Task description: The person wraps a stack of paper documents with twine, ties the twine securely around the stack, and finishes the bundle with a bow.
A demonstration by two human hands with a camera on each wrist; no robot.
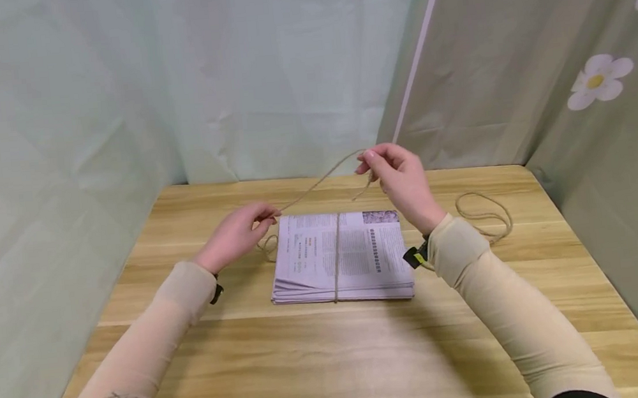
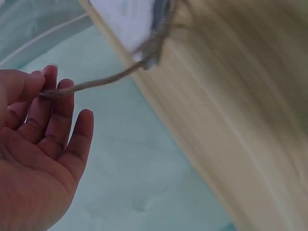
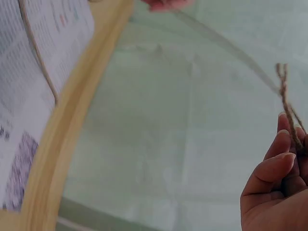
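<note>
A folded stack of newspapers (image 1: 307,258) lies on the table with a strand of twine (image 1: 336,255) running across its top from back to front. Beyond its back left corner, my left hand (image 1: 238,232) pinches a length of twine (image 2: 103,81) between thumb and fingertips. My right hand (image 1: 406,181) is raised above the back right of the stack and pinches the same twine (image 1: 320,183), which spans the gap between the hands. A short frayed end (image 3: 282,77) sticks out from the right fingertips. Whether the twine passes under the stack is hidden.
Loose twine (image 1: 509,225) lies in loops on the wooden table (image 1: 242,360) right of the stack, partly behind the right forearm. A smaller twine loop (image 1: 268,247) sits at the stack's left. Pale curtains (image 1: 283,68) hang behind the table's back edge.
</note>
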